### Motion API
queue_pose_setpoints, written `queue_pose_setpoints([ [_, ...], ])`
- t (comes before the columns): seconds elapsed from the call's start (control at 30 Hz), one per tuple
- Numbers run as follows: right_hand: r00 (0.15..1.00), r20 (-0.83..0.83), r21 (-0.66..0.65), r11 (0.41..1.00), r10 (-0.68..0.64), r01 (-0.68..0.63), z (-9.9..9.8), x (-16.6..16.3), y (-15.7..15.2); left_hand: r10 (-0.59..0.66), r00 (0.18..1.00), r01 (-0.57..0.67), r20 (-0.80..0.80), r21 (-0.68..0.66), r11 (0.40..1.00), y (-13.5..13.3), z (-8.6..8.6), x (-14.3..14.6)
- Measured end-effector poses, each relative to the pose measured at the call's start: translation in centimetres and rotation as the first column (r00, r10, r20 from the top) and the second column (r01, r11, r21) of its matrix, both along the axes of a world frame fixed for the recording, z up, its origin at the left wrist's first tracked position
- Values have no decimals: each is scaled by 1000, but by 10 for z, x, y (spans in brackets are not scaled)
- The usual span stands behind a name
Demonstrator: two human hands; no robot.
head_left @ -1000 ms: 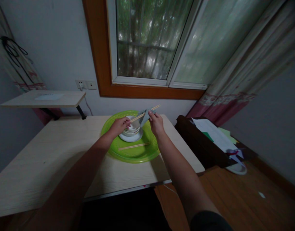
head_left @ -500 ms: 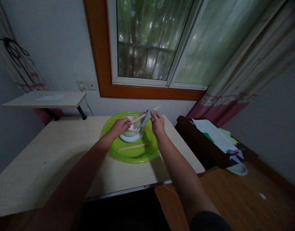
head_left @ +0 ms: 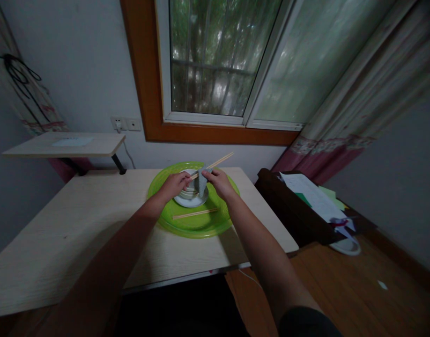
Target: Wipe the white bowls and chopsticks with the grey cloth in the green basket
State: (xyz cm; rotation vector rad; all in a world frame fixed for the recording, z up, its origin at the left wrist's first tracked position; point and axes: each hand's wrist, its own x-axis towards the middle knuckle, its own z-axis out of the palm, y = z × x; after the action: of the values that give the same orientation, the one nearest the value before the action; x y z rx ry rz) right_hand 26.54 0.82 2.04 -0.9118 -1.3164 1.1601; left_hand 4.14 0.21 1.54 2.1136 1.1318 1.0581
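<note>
My left hand (head_left: 176, 184) is closed on the near end of a pair of light wooden chopsticks (head_left: 221, 160), which slant up to the right. With my right hand (head_left: 219, 181) I pinch a grey-blue cloth (head_left: 203, 181) folded over the chopsticks, close to my left fingers. Beneath the hands, white bowls (head_left: 189, 194) are stacked on a white plate (head_left: 197, 203), partly hidden by the left hand and the cloth. They stand in a round green tray (head_left: 201, 232). More chopsticks (head_left: 195, 214) lie in the tray, in front of the plate.
The tray rests on a pale wooden table (head_left: 95, 210). A raised shelf (head_left: 67, 145) stands at the table's back left. Right of the table, a dark brown piece of furniture (head_left: 288, 206) carries papers (head_left: 309, 192). Behind is a window (head_left: 222, 61) with a brown frame.
My right hand has slid the cloth along the chopsticks, down and left toward my left hand. The far ends of the chopsticks now show bare. My left hand has barely moved.
</note>
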Motion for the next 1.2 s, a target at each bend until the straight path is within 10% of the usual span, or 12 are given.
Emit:
queue_pose_setpoints([
  [0.4, 881, -334, 31, 930, -336, 366, 11, 13, 10, 1, 1000, -2, -11, -44, 999, 0, -2, 1],
  [0.87, 999, 22, -28, 999, 42, -42, 0, -2, -3, 4, 999, -4, -33, -14, 1000, -3, 4, 1],
  [1.2, 876, -345, 26, 930, -337, 367, 24, 6, -7, -19, 997, 18, -70, -10, 1000, -4, 3, 0],
])
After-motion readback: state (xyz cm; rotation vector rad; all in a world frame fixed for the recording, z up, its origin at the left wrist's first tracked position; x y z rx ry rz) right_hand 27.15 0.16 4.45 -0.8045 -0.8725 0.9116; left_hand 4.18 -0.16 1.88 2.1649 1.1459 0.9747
